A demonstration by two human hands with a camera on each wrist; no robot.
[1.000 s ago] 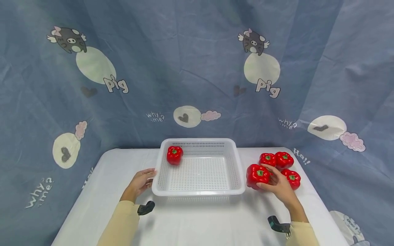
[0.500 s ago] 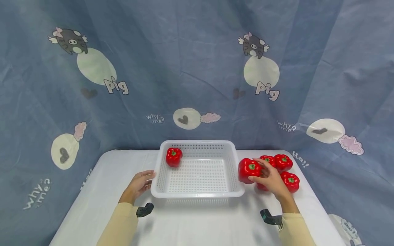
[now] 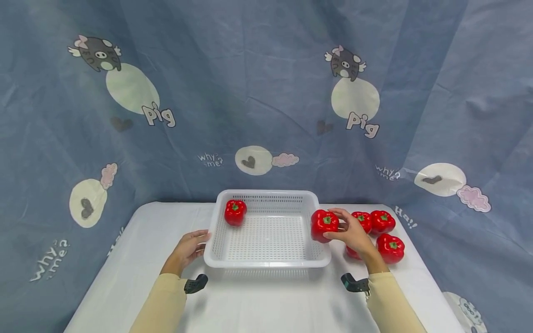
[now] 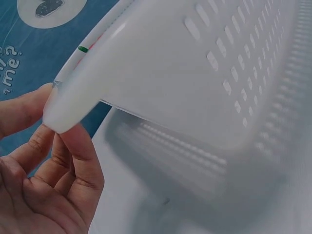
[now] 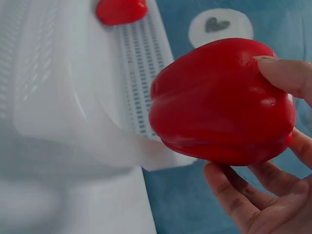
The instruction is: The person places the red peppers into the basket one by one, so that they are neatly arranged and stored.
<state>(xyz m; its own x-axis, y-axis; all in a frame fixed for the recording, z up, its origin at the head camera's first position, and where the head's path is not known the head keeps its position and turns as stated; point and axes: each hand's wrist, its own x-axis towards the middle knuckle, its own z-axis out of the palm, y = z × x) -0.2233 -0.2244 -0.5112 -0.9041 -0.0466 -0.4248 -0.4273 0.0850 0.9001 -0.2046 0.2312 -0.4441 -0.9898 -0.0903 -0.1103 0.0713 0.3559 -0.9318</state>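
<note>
A white perforated plastic basket (image 3: 268, 264) stands at the middle of the table, with one red bell pepper (image 3: 235, 213) in its back left corner. My left hand (image 3: 189, 249) pinches the basket's left rim between thumb and fingers, as the left wrist view (image 4: 53, 170) shows up close. In my right hand (image 3: 354, 235) is a second red bell pepper (image 3: 324, 225), gripped from its right side, thumb on one side and fingers on the other. This pepper is raised and overlaps the basket's right rim in the head view.
Several more red bell peppers (image 3: 390, 248) sit on the white-covered table (image 3: 266, 300) right of the basket, one partly hidden behind my right hand. A blue curtain (image 3: 266, 92) with pig prints hangs directly behind the table.
My right hand has lifted the bell pepper and carried it left, from beside the other peppers to above the basket's right rim. The left hand keeps its place on the rim.
</note>
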